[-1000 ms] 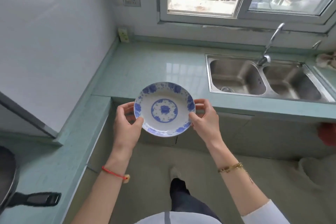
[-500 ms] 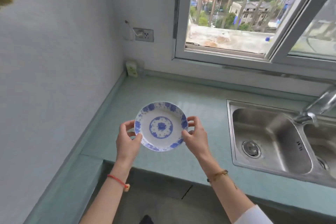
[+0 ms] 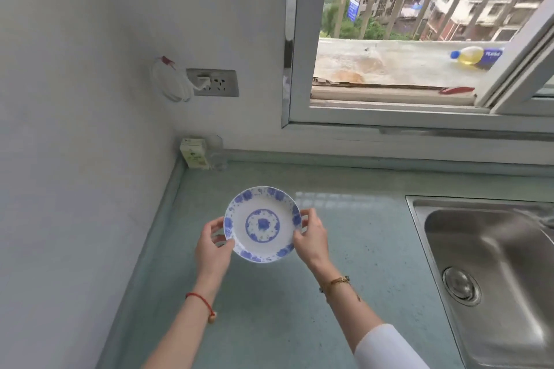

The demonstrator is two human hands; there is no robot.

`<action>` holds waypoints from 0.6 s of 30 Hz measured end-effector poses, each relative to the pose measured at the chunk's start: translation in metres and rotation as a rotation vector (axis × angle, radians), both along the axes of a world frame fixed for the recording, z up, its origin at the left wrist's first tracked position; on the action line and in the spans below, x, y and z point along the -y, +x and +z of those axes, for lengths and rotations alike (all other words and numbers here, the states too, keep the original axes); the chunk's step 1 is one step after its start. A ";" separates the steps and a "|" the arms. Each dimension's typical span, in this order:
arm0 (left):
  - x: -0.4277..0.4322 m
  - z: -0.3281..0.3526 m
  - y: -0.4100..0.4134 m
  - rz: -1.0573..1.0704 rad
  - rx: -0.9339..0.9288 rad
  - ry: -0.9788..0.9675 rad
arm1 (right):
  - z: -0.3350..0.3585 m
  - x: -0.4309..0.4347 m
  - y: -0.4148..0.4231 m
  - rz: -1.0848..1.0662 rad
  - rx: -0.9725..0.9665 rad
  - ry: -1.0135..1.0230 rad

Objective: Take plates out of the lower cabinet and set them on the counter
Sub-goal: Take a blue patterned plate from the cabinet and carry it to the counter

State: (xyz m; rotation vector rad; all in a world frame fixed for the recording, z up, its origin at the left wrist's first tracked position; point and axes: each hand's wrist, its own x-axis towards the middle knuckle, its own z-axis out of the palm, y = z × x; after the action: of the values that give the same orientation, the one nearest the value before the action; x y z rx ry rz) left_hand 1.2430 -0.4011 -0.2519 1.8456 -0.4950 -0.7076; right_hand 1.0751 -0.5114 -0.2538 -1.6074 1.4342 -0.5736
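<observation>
A small white plate (image 3: pixel 262 225) with a blue flower pattern is held face up just above the pale green counter (image 3: pixel 344 249), near its back left corner. My left hand (image 3: pixel 213 246) grips the plate's left rim, thumb on top and fingers underneath. My right hand (image 3: pixel 311 235) grips the right rim the same way. Whether the plate touches the counter I cannot tell. The lower cabinet is out of view.
A steel sink (image 3: pixel 491 272) is set into the counter at the right. In the back corner stand a small carton (image 3: pixel 195 153) and a clear glass (image 3: pixel 218 156). A white wall (image 3: pixel 75 159) borders the left; a wall socket (image 3: pixel 214 82) and a window (image 3: pixel 419 39) are behind.
Both hands have carried the plate forward from beyond the counter's front edge to over the counter, toward the back left corner. My view has moved closer and tilted up.
</observation>
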 end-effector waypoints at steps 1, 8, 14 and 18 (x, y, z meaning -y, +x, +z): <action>0.009 -0.008 0.009 -0.005 -0.016 0.008 | -0.008 0.008 0.008 -0.001 -0.007 0.015; 0.046 -0.054 0.047 -0.014 -0.089 0.037 | -0.046 0.044 0.044 0.008 -0.058 0.068; 0.060 -0.069 0.065 -0.045 -0.089 0.046 | -0.060 0.056 0.058 -0.001 -0.086 0.102; 0.065 -0.070 0.070 -0.070 -0.086 0.065 | -0.063 0.058 0.061 -0.018 -0.090 0.096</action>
State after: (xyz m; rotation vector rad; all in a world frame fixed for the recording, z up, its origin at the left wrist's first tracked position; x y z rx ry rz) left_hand 1.3132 -0.4663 -0.3224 1.8563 -0.4875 -0.8562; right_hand 1.1358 -0.5695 -0.3171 -1.5630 1.5206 -0.4413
